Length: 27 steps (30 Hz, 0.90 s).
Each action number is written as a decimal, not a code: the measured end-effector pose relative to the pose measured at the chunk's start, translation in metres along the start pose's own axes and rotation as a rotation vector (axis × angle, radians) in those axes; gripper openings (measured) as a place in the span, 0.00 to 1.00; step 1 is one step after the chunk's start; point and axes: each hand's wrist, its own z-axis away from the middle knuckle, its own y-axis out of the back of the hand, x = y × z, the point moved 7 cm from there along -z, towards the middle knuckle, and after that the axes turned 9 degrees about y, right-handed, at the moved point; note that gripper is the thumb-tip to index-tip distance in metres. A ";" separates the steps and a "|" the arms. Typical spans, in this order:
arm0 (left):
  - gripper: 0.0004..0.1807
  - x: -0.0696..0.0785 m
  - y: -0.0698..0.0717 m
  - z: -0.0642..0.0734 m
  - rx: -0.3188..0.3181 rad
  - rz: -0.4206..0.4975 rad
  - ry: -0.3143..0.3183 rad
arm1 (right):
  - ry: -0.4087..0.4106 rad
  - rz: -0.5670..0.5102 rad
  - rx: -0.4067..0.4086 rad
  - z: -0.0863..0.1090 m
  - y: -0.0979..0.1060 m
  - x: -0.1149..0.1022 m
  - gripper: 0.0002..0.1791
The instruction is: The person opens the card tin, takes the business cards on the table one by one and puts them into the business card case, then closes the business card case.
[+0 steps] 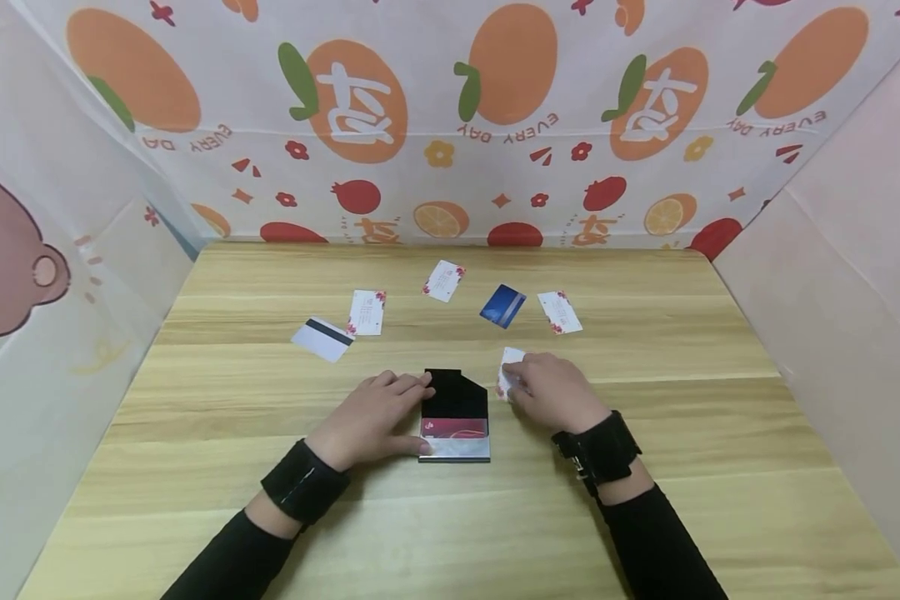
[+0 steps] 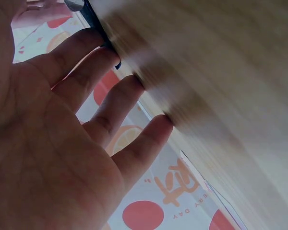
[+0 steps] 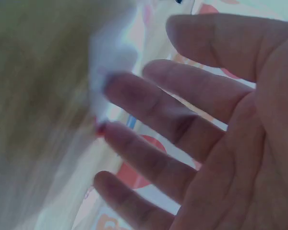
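A black card holder (image 1: 456,397) lies unfolded on the table, its flap pointing away from me. A dark red card (image 1: 457,428) shows in it above a pale, shiny lower part. My left hand (image 1: 371,421) rests at the holder's left side, fingertips on the flap's edge and thumb on the lower left corner. To the right, my right hand (image 1: 558,392) touches a white card (image 1: 510,358) with its fingertips, covering part of it. In the right wrist view the fingers (image 3: 149,103) are fairly straight against the blurred card (image 3: 98,86).
Farther back lie a white card with a black stripe (image 1: 322,338), a blue card (image 1: 503,307) and white flower-cornered cards at left (image 1: 367,312), middle (image 1: 444,281) and right (image 1: 560,312). A fruit-patterned cloth (image 1: 435,167) hangs behind the wooden table (image 1: 217,417).
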 end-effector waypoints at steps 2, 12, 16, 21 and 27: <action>0.41 -0.001 0.000 0.000 0.003 -0.005 0.001 | -0.022 -0.028 -0.003 0.000 0.002 0.003 0.21; 0.42 -0.002 -0.001 -0.001 0.009 -0.010 0.000 | -0.080 -0.094 -0.004 0.002 0.001 0.017 0.42; 0.42 -0.001 0.000 -0.002 0.004 -0.007 -0.002 | -0.121 -0.117 -0.013 0.003 -0.003 0.025 0.48; 0.41 -0.001 -0.001 -0.002 -0.001 -0.005 -0.004 | -0.162 -0.151 0.001 0.003 -0.006 0.034 0.52; 0.41 -0.003 -0.003 -0.001 -0.001 -0.004 -0.001 | -0.182 -0.163 0.067 0.003 -0.002 0.037 0.41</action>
